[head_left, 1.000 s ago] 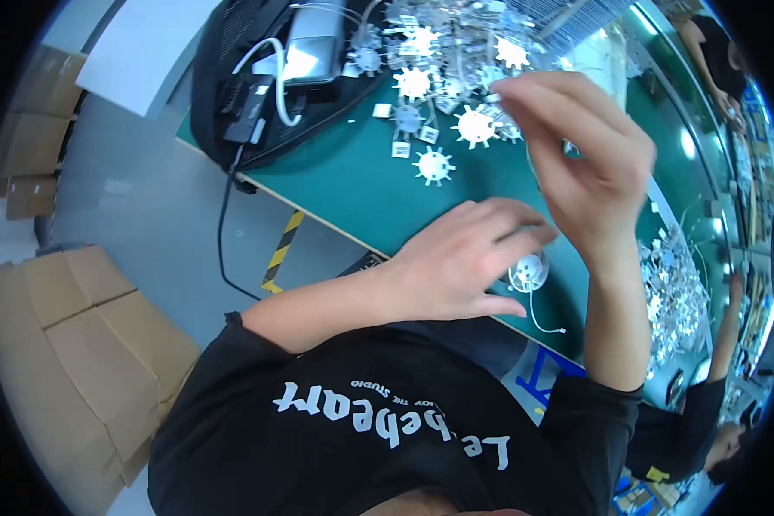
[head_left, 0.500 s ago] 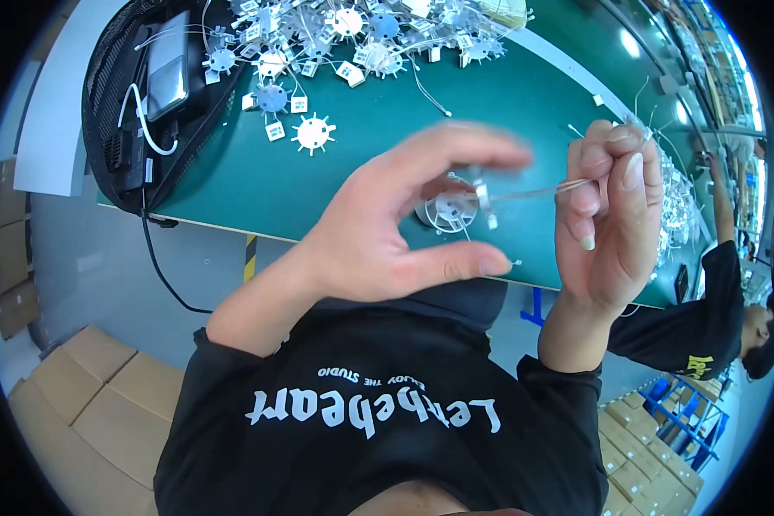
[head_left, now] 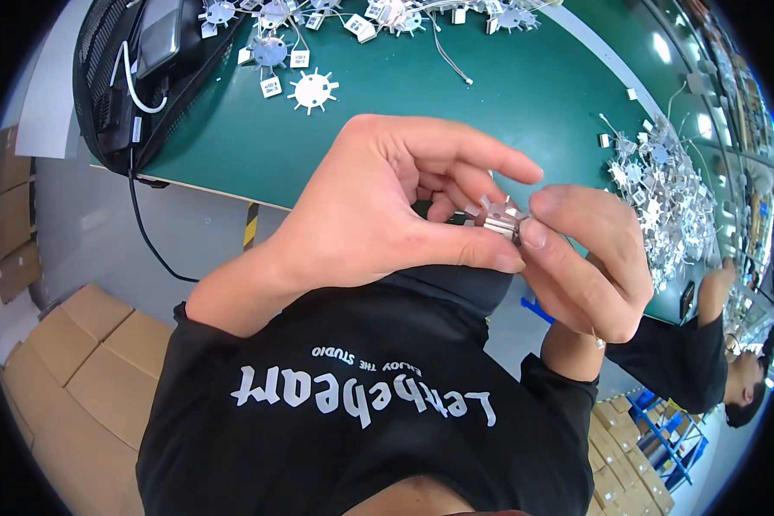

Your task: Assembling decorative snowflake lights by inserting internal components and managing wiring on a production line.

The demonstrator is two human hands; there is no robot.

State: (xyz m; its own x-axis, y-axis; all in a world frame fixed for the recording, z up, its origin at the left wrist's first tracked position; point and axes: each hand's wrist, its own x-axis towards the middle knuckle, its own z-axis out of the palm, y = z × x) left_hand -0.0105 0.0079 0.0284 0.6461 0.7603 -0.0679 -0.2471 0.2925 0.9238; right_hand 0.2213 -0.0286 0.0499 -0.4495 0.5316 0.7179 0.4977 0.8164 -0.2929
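Silvery tabbed part (head_left: 495, 222) in a two-sided grip

Through the head camera I see it at the near edge of the green table (head_left: 507, 95). The left hand (head_left: 387, 206) grasps it between thumb and curled fingers, index finger extended; the right hand (head_left: 589, 254) pinches its right end. I see a heap of metal parts (head_left: 666, 211) to the right.

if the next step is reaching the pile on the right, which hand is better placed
Probably the right: the right hand is nearer that pile, while the left hand lies farther across. Both hands are at the small metallic part, though.
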